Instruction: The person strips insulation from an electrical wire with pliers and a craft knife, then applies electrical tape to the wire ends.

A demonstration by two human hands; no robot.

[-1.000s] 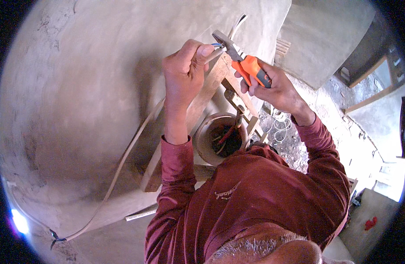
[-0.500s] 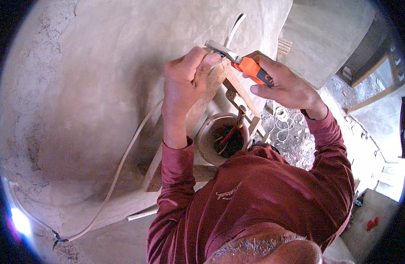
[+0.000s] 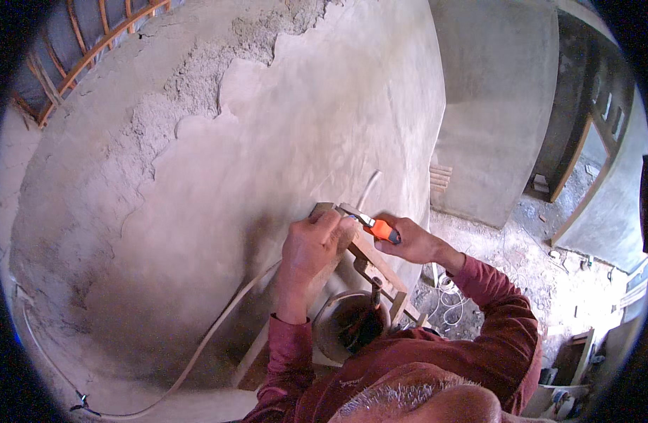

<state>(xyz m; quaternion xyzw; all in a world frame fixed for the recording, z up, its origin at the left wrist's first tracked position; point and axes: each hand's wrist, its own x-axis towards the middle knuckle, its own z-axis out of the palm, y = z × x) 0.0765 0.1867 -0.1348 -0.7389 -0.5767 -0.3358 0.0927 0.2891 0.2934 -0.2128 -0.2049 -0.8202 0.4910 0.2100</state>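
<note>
My right hand grips a pair of pliers with orange and dark handles. The metal jaws point left, to the fingertips of my left hand. Those fingers are pinched together, and a bit of thin blue wire shows between them and the jaws. Whether the jaws bite on the wire is too small to tell. Just beyond the pliers, a short white cable end sticks out by the wall. Both hands are above the top of a wooden ladder-like frame.
A round bucket with a tool handle standing in it hangs or rests below my hands. A long white cable runs along the plastered wall. Coiled white cable lies on the rubble-strewn floor at right.
The view has tilted up, so hands, pliers and bucket appear lower and more of the wall and roof shows. My left hand still pinches and my right hand still holds the pliers.
</note>
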